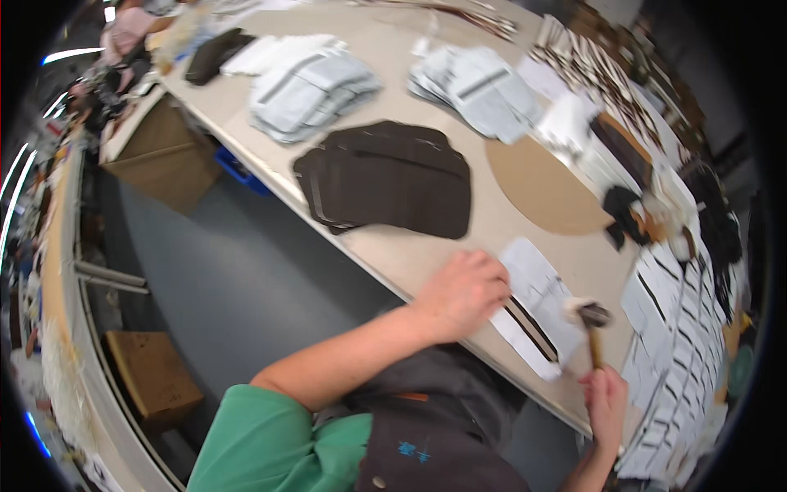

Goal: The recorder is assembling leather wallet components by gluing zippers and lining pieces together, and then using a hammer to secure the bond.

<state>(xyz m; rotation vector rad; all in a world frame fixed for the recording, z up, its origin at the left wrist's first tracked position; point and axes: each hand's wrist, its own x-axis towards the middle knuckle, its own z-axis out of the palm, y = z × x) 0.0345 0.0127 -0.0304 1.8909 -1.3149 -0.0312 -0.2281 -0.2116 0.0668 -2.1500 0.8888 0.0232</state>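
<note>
My right hand (605,398) is closed around the wooden handle of a hammer (596,348), whose dark head is raised over the table beside a white piece. My left hand (466,293) has its fingers curled together at the upper end of a narrow beige strip with dark edges (533,330). What lies between those fingertips is hidden and slightly blurred. The strip rests along a white sheet-like piece (531,266) near the table's front edge. Just beyond my left hand sits a stack of dark brown cut panels (385,176).
Two stacks of pale grey panels (307,94) (484,90) lie farther back on the table (369,254). A tan oval board (545,189) is right of the brown stack. White pieces with dark strips (672,328) cover the right side. A cardboard box (152,377) stands at lower left.
</note>
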